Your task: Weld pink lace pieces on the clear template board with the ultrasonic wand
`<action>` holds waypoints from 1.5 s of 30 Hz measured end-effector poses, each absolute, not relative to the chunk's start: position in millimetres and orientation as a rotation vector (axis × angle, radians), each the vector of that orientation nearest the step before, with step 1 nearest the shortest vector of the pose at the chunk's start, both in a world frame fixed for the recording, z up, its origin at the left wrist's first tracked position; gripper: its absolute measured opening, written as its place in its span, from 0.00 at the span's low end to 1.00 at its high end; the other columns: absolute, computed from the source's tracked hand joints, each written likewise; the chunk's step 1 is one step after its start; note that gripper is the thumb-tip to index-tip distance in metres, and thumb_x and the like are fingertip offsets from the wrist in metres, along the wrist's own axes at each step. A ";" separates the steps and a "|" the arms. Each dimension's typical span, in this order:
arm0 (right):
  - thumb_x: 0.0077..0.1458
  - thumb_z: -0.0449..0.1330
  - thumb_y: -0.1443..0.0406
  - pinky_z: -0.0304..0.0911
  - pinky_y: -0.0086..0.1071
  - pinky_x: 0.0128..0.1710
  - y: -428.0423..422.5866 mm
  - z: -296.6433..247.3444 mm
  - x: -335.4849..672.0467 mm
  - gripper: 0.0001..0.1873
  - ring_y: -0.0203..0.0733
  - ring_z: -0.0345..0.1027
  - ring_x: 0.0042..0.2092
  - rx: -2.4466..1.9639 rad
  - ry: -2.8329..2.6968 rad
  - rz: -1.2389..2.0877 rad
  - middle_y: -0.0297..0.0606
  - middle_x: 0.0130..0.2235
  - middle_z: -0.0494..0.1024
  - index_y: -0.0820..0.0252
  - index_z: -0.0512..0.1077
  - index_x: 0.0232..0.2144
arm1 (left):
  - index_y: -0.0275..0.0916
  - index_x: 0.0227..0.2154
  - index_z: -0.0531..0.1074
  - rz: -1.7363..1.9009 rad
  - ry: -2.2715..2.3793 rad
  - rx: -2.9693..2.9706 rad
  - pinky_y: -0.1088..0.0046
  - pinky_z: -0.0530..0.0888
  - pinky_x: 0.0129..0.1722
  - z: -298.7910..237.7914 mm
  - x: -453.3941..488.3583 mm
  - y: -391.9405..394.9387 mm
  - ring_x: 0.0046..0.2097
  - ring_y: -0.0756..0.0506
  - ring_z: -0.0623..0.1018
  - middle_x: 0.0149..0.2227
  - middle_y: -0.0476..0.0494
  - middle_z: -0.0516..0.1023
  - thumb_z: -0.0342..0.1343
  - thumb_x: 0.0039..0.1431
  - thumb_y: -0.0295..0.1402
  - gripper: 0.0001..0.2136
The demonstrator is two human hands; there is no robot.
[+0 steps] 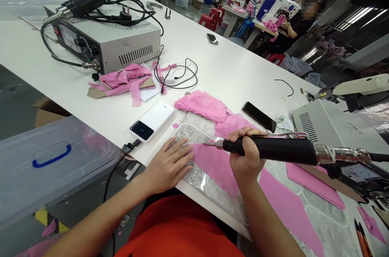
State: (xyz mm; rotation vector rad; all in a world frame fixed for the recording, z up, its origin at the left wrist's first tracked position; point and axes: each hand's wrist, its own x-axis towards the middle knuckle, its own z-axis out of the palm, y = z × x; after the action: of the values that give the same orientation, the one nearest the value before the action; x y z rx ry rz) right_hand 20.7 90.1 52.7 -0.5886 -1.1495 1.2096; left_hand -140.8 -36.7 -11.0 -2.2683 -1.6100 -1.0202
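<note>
My right hand (247, 153) is closed round a black ultrasonic cutter (273, 148), a thick handpiece with a metal tip and a cable at its rear. The tip points left, over the edge of a sheer pink fabric piece (215, 168); whether it touches cannot be told. Beneath the fabric lies a clear plastic template (194, 131) with a grey mottled surface. My left hand (170, 163) rests flat, fingers spread, on the left end of the template and fabric. Stacked pink lace (202, 106) lies just beyond the hands. Another pink fabric piece (288, 208) lies right of my right forearm.
A white power bank (152, 121) is left, near a grey generator box (121, 42) carrying a second handpiece (86, 3). A black phone (259, 116) and another generator box (331, 127) stand right. Beyond the table, a person (299, 26) sits at a sewing machine (276, 7).
</note>
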 end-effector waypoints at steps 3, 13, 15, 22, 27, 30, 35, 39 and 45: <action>0.46 0.61 0.67 0.66 0.33 0.30 87.1 53.2 18.7 0.07 0.31 0.66 0.26 -0.576 -1.164 1.232 0.27 0.30 0.68 0.56 0.65 0.29 | 0.34 0.49 0.72 -1.046 -1.606 -2.257 0.53 0.64 0.61 -11.3 -142.0 -39.9 0.60 0.37 0.69 0.51 0.40 0.77 0.53 0.64 0.29 0.12; 0.47 0.61 0.67 0.65 0.34 0.31 86.2 49.0 15.6 0.06 0.31 0.67 0.26 -0.580 -1.193 1.226 0.28 0.30 0.69 0.57 0.65 0.28 | 0.34 0.48 0.72 -1.039 -1.629 -2.256 0.53 0.64 0.61 -12.1 -142.5 -42.8 0.60 0.37 0.69 0.51 0.40 0.77 0.54 0.63 0.28 0.11; 0.47 0.61 0.67 0.66 0.34 0.31 85.9 49.9 15.4 0.06 0.31 0.66 0.26 -0.586 -1.204 1.224 0.28 0.30 0.68 0.57 0.65 0.28 | 0.34 0.48 0.72 -1.042 -1.632 -2.251 0.54 0.65 0.60 -12.4 -142.4 -42.8 0.60 0.37 0.69 0.51 0.40 0.77 0.54 0.63 0.28 0.12; 0.46 0.60 0.67 0.66 0.34 0.31 85.1 60.3 14.6 0.07 0.31 0.65 0.26 -0.571 -1.141 1.250 0.27 0.30 0.67 0.56 0.66 0.30 | 0.37 0.49 0.72 -1.150 -1.627 -2.222 0.56 0.68 0.58 -11.9 -145.5 -41.6 0.59 0.39 0.70 0.48 0.40 0.79 0.54 0.62 0.27 0.13; 0.44 0.59 0.67 0.65 0.34 0.30 89.8 69.0 36.8 0.07 0.31 0.64 0.25 -0.623 -1.083 1.209 0.27 0.30 0.67 0.55 0.67 0.30 | 0.38 0.47 0.72 -1.233 -1.661 -2.190 0.55 0.70 0.56 -11.3 -149.4 -39.7 0.59 0.38 0.70 0.48 0.40 0.79 0.53 0.61 0.23 0.13; 0.42 0.58 0.67 0.64 0.33 0.29 94.1 73.3 59.3 0.07 0.30 0.63 0.25 -0.672 -1.005 1.134 0.27 0.29 0.67 0.56 0.67 0.29 | 0.39 0.48 0.71 -1.168 -1.641 -2.220 0.54 0.68 0.57 -11.4 -150.4 -38.1 0.60 0.38 0.70 0.50 0.40 0.78 0.53 0.61 0.23 0.13; 0.40 0.59 0.67 0.64 0.32 0.30 95.2 73.0 83.1 0.10 0.30 0.63 0.25 -0.691 -0.908 1.103 0.27 0.28 0.67 0.56 0.68 0.30 | 0.40 0.49 0.71 -0.986 -1.664 -2.235 0.52 0.65 0.58 -8.6 -148.3 -37.5 0.61 0.37 0.69 0.51 0.42 0.77 0.51 0.63 0.24 0.13; 0.43 0.59 0.67 0.64 0.33 0.30 88.6 66.1 81.1 0.10 0.31 0.64 0.26 -0.660 -0.929 1.147 0.27 0.29 0.68 0.55 0.67 0.33 | 0.38 0.50 0.70 -0.886 -1.695 -2.204 0.52 0.63 0.59 -5.2 -145.9 -38.4 0.61 0.36 0.68 0.53 0.40 0.76 0.51 0.63 0.26 0.13; 0.44 0.60 0.66 0.64 0.34 0.30 83.5 65.3 77.9 0.10 0.32 0.64 0.26 -0.653 -0.967 1.188 0.28 0.30 0.67 0.56 0.67 0.33 | 0.40 0.56 0.66 -0.799 -1.707 -2.258 0.49 0.57 0.62 -5.2 -147.2 -39.0 0.63 0.37 0.65 0.55 0.41 0.74 0.49 0.65 0.29 0.17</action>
State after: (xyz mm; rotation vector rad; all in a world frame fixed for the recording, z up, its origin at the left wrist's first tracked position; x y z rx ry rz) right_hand 77.9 83.5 65.3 -0.6528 -0.9668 1.1882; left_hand -147.2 -39.0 -5.2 -2.2578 -1.7069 -0.7992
